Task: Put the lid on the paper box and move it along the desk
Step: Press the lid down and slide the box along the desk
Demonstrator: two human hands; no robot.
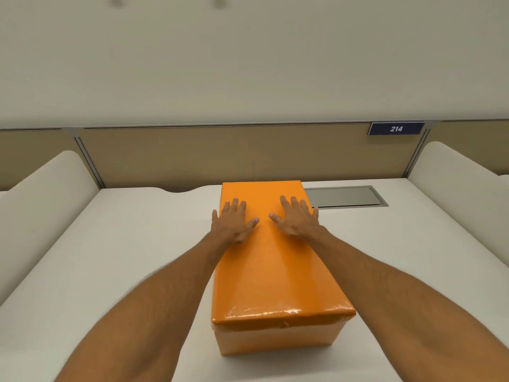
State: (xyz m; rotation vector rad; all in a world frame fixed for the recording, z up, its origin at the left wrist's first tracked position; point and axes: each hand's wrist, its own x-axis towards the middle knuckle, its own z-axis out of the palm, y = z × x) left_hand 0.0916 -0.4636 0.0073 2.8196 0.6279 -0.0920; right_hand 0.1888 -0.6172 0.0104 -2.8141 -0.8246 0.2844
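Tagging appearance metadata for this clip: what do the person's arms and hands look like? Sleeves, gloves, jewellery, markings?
Both forearms are bare from the frame's bottom edge to the wrist: no sleeves in view. The left hand and right hand are ungloved. No watch, wristband, ring, cable or marker shows on either arm or hand, nor any tattoo or printed marking. Fine hair shows on the forearms.

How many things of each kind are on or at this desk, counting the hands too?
Orange lid, on the paper box: 1
Paper box: 1
Hands, left hand and right hand, flat on the lid: 2
Grey cable hatch in the desk: 1
Blue sign 214: 1
Total: 6
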